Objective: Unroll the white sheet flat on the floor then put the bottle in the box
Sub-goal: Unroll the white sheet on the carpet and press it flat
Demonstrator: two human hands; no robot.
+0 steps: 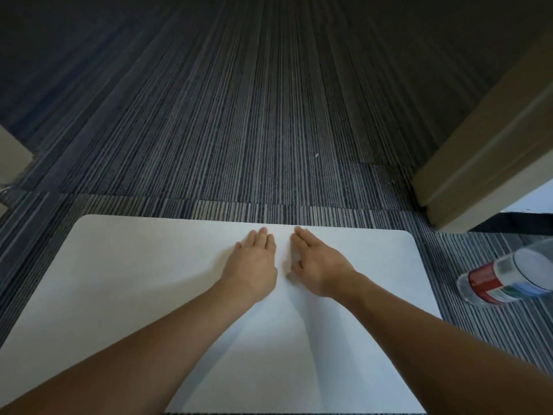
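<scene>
The white sheet lies spread out on the striped carpet, its rounded far corners showing. My left hand and my right hand rest palm down on it side by side near its far edge, fingers straight and together, holding nothing. A clear plastic bottle with a red label lies on its side on the carpet to the right of the sheet, apart from it. No box is in view.
Dark striped carpet stretches ahead. A beige door frame or wall base juts in at the right, just beyond the bottle. A beige edge shows at the far left.
</scene>
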